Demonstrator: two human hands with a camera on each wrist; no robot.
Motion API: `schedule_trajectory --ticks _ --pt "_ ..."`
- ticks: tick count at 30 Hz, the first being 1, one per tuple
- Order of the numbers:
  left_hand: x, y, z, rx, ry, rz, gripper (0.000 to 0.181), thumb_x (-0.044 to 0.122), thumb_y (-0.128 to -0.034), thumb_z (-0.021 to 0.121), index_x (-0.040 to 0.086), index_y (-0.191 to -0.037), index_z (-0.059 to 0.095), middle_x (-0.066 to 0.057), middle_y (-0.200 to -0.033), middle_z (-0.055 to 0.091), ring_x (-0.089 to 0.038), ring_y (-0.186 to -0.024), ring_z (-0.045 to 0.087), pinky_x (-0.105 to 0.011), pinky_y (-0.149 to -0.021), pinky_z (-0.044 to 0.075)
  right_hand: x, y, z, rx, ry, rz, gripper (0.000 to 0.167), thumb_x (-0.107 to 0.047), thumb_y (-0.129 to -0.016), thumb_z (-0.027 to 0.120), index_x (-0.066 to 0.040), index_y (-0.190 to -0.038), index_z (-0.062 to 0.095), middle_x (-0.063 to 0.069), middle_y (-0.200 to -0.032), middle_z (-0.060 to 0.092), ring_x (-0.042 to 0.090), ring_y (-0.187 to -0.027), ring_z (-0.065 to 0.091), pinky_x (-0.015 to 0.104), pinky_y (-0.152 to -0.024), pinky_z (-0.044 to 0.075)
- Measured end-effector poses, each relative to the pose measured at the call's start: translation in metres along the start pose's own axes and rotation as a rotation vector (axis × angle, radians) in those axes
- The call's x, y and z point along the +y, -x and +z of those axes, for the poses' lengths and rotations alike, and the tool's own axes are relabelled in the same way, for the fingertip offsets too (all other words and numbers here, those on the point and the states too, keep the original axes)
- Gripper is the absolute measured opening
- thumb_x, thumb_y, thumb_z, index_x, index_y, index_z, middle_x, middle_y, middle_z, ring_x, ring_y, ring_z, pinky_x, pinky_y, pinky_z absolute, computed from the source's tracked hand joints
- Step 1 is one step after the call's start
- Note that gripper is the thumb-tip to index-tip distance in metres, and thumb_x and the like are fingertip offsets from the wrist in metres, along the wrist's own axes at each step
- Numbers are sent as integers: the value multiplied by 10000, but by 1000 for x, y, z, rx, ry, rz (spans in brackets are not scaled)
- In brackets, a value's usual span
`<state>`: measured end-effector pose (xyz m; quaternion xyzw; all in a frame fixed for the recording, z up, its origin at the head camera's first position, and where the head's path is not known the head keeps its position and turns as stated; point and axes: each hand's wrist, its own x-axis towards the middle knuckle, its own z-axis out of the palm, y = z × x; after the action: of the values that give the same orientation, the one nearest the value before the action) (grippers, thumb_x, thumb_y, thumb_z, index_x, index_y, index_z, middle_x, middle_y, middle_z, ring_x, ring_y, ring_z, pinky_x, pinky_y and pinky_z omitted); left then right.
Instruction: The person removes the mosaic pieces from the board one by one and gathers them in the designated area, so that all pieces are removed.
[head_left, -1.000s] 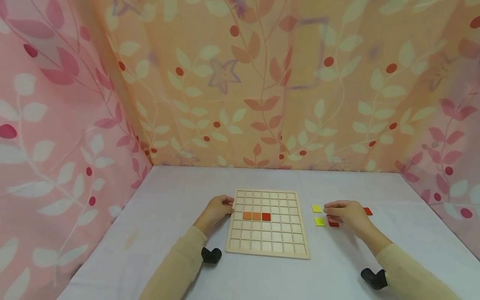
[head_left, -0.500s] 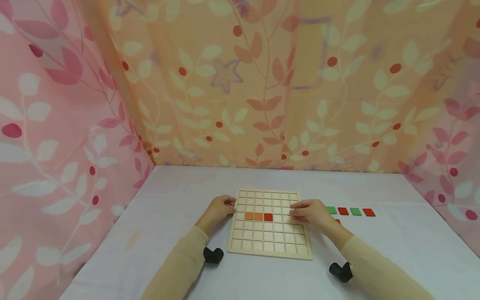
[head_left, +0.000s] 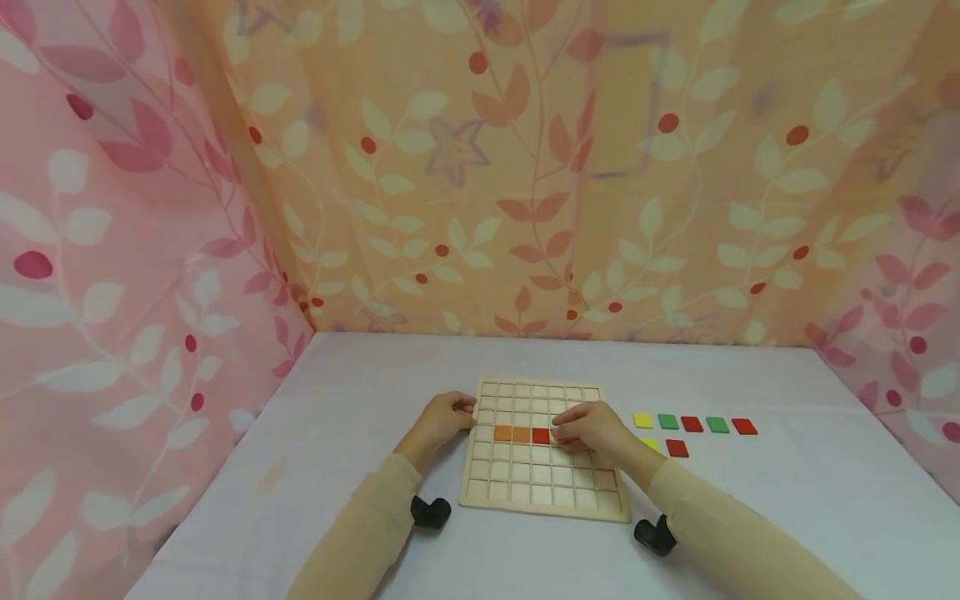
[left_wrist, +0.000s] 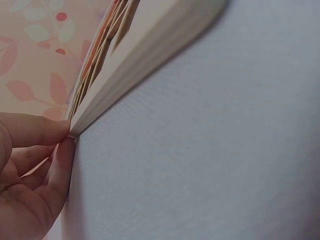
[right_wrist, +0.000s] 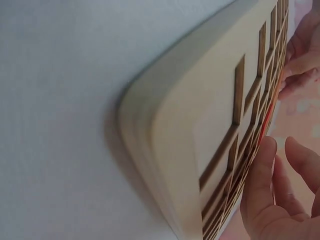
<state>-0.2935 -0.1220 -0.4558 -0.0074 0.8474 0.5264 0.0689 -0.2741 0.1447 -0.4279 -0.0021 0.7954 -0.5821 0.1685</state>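
A wooden grid board (head_left: 543,492) lies on the table, two orange tiles (head_left: 512,433) and a red tile (head_left: 541,436) side by side in one of its rows. My left hand (head_left: 442,417) pinches the board's left edge; in the left wrist view, thumb and fingers (left_wrist: 57,162) meet at its corner. Over the board, just right of the red tile, is my right hand (head_left: 596,429), fingertips down close to the cells. The right wrist view has a gap between its fingertips (right_wrist: 267,147); whether a tile is hidden there I cannot tell.
Right of the board, loose tiles lie in two rows: a yellow tile (head_left: 642,420), green tile (head_left: 717,425) and red tile (head_left: 744,427) among the far ones, a red tile (head_left: 677,448) and a partly covered yellow tile nearer. Patterned cloth (head_left: 420,208) walls the table.
My right hand has moved left from the loose tiles onto the board, stopping beside the red tile and uncovering the green and red tiles behind. The left hand stays at the board's edge.
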Motion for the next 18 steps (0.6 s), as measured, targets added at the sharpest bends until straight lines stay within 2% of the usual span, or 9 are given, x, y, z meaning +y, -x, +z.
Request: schedule_trajectory --ticks 5,12,18 --pt "-3 1 2 1 10 -15 373 -38 -839 698 -45 -1207 634 -130 -1036 655 -166 -895 590 -248 -768 505 5 -4 7 8 -13 30 252 -8 -875 702 120 -1091 678 74 -876 743 116 -705 675 279 -690 602" --pt "-1 -1 2 8 7 -6 355 -41 -846 684 -44 -1198 634 -132 -1038 657 -167 -895 586 -247 -763 503 2 -6 9 11 7 8 257 19 -856 708 132 -1085 679 134 -883 755 122 -697 691 276 -667 600" --pt "-1 -1 0 0 1 2 345 -44 -844 685 -48 -1186 635 -140 -1044 664 -167 -899 593 -239 -757 504 -1 -7 12 20 35 35 240 19 -857 709 117 -1075 694 131 -870 753 110 -671 675 263 -643 595"
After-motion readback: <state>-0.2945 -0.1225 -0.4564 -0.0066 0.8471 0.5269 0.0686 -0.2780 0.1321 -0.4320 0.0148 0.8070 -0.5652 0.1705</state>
